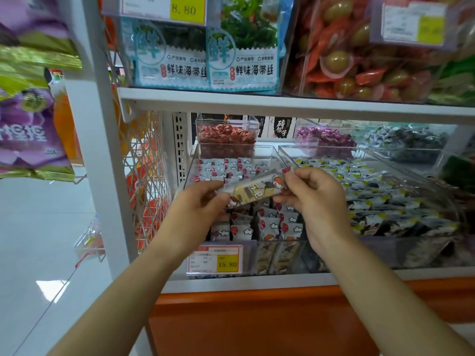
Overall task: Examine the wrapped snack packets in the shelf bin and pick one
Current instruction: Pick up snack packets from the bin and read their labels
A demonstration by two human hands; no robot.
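A long wrapped snack packet [253, 190] with cartoon print and a yellowish panel is held level above the clear shelf bin [257, 255]. My left hand [199, 210] pinches its left end between thumb and fingers. My right hand [312, 199] pinches its right end. Below them the bin holds several small grey packets [267, 223] printed with red balloons and white clouds. Part of the bin's contents is hidden behind my hands.
A price tag reading 15.80 [215, 258] is fixed to the bin's front. To the right stands another clear bin [411, 253] of dark packets. Tubs of red [227, 140] and purple [325, 140] sweets sit behind. Seaweed bags [205, 60] fill the shelf above. Purple bags [25, 129] hang left.
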